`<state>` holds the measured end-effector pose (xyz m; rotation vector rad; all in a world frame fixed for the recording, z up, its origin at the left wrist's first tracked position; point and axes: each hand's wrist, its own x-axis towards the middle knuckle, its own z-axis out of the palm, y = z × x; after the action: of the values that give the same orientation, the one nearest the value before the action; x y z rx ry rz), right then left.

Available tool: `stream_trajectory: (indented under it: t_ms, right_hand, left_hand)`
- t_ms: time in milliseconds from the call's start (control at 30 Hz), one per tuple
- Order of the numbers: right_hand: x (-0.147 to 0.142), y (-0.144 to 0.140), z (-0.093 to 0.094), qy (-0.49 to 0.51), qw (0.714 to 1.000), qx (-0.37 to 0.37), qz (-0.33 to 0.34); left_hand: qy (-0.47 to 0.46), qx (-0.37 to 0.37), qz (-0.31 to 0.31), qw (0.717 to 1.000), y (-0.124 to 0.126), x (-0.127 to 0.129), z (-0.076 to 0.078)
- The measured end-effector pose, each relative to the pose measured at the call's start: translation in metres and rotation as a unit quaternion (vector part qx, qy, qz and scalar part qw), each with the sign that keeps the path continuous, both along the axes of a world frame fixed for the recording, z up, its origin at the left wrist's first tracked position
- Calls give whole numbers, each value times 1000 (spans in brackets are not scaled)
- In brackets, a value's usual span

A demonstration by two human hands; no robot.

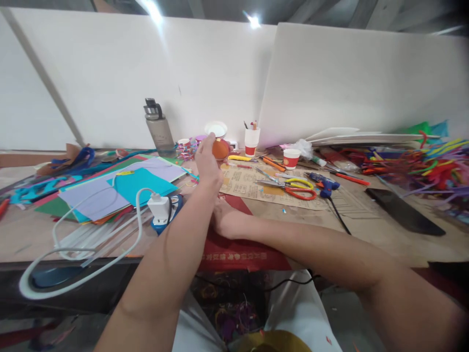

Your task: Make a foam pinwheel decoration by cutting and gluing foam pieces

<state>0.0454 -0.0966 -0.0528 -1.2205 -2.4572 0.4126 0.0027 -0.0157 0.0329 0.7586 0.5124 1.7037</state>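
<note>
Biggest first: white panels (205, 68) stand beyond the fingers, at the back of the bench (370, 242). Left of the fingers, I get a fanned stack of coloured paper (91, 190), cyan sheet on top. Heap of colourful strips (432, 171) far off to their right. Brown printed sheet (238, 183) lies flat, just right of and past the right fingers. Red board (242, 256) with printed characters sits under my right hand (229, 220) and runs back toward the near edge. Those right fingers: tips hidden behind my left forearm, so I can't tell wide or narrow.

Black phone (405, 210) lies well right of them. Grey bottle (161, 134) stands left of and beyond the left fingers. My left hand (207, 159) is raised past the right one, fingers up. Scissors (300, 193), yellow and red loops, lie right of both hands, with a blue glue gun (328, 186) beyond the loops. White plug (160, 208) and its cable are left of the right fingers, across my left forearm.

Orange round piece (220, 149) is just right of the left fingers, apparently touching; can't tell if they grip it. Cup with pens (252, 139) stands further right, yellow cutter (240, 158) nearer.
</note>
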Motion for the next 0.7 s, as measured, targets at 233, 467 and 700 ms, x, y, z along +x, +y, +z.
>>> stream_trajectory:
  t_ms: [233, 467, 700]
  right_hand:
    - [76, 8, 15, -29, 995, 17, -97]
    - [139, -84, 46, -19, 985, -161, 65]
    - [176, -105, 31, -59, 983, -63, -160]
  left_hand:
    - [12, 8, 14, 1000, 2, 1, -3]
    - [30, -17, -19, 999, 3, 6, -12]
    - [63, -38, -58, 996, -2, 13, -17]
